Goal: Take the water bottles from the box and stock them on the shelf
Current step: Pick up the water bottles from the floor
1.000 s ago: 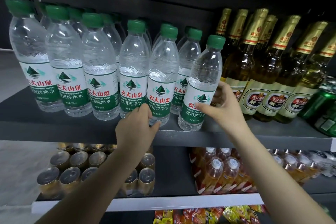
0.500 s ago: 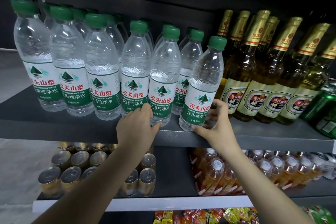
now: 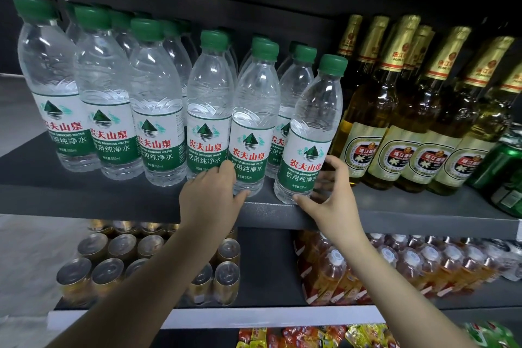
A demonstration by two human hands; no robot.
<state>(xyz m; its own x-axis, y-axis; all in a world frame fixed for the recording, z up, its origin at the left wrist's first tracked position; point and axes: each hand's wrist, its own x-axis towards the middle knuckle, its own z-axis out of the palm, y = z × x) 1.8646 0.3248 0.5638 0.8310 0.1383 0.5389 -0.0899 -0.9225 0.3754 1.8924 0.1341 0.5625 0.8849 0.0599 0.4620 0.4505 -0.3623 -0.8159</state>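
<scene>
Nearest, two bare forearms reach up from the bottom edge toward the dark grey shelf point(image 3: 409, 210). Left hand point(image 3: 209, 200) is at the shelf's front edge, fingers curled round the base of a water bottle point(image 3: 250, 133) in the front row, thumb on its right side. Right hand point(image 3: 329, 200) is spread wide round the base of the rightmost water bottle point(image 3: 309, 133): thumb tip touches the bottle low on its front, fingers loosely arced behind and to its right; cannot tell if they touch it. That bottle stands at the shelf's front edge, leaning slightly right at the top, green cap on, label facing out.

Below the hands, the lower shelf point(image 3: 214, 318) carries gold cans point(image 3: 93, 271) on the left, packs of orange drink bottles point(image 3: 395, 265) on the right. Snack packets point(image 3: 310, 337) show at the bottom edge, blurred.

On the dark grey shelf, left of the left hand, a row of water bottles point(image 3: 104, 110) stands upright, green caps, white and green labels forward, with more bottles behind them in further rows. One more bottle point(image 3: 293, 99) sits between and behind the two handled ones.

Right of the rightmost water bottle, beer bottles point(image 3: 401, 127) with gold foil necks stand in rows, just beside it. Far right, green cans point(image 3: 505, 169) lie partly out of frame.

Behind everything, the dark back panel point(image 3: 254, 8) of the shelving.
</scene>
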